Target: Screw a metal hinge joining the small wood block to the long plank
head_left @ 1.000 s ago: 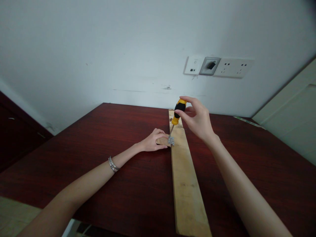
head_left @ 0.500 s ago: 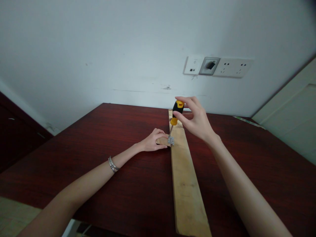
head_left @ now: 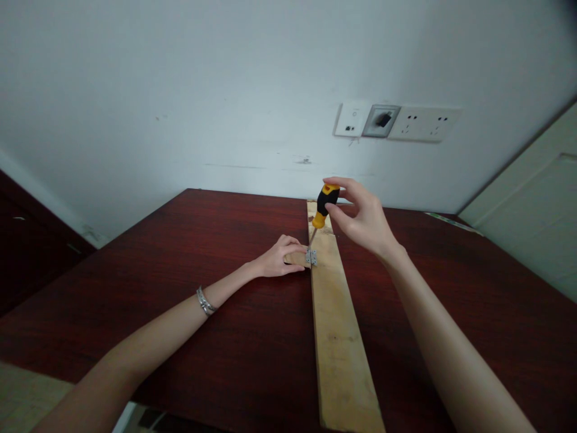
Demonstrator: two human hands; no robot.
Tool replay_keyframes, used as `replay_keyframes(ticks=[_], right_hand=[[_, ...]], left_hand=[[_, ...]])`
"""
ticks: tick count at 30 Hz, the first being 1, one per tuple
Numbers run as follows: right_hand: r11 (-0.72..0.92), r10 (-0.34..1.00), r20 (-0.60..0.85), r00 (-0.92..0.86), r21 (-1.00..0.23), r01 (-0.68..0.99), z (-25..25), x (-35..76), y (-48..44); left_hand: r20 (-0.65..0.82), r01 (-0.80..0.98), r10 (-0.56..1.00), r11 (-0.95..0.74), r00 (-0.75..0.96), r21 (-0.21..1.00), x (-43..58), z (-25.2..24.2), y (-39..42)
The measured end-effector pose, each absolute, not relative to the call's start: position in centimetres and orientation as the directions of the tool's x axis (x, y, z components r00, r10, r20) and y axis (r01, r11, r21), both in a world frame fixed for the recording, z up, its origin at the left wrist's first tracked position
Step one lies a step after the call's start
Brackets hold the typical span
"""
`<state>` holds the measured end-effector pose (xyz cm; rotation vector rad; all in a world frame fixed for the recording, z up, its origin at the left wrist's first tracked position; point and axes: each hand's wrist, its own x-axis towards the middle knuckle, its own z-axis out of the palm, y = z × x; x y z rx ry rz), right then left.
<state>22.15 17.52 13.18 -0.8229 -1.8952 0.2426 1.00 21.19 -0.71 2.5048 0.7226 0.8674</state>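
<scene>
A long pale wooden plank (head_left: 336,325) lies on the dark red table (head_left: 202,313), running away from me. A small wooden block (head_left: 297,258) sits against its left edge, joined by a small metal hinge (head_left: 311,257). My left hand (head_left: 277,257) is curled over the block and presses it down. My right hand (head_left: 360,216) pinches the yellow and black handle of a screwdriver (head_left: 323,205), which stands tilted with its thin shaft tip at the hinge.
A white wall rises behind the table, with a row of sockets and switches (head_left: 396,122). A pale cabinet or door (head_left: 527,210) stands at the right. A silver bracelet (head_left: 205,300) is on my left wrist. A dark cabinet (head_left: 27,240) lies to the left.
My right fingers have shifted round the screwdriver handle, which has rocked slightly. My left hand, the block and the plank have stayed put.
</scene>
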Motion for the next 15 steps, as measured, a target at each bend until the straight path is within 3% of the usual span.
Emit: replay_keyframes(ticks=[15], right_hand=[[0.710, 0.585, 0.796, -0.157, -0.408, 0.573, 13.55, 22.41, 17.53]], left_hand=[[0.462, 0.329, 0.572, -0.798, 0.677, 0.505, 1.02, -0.78, 21.25]])
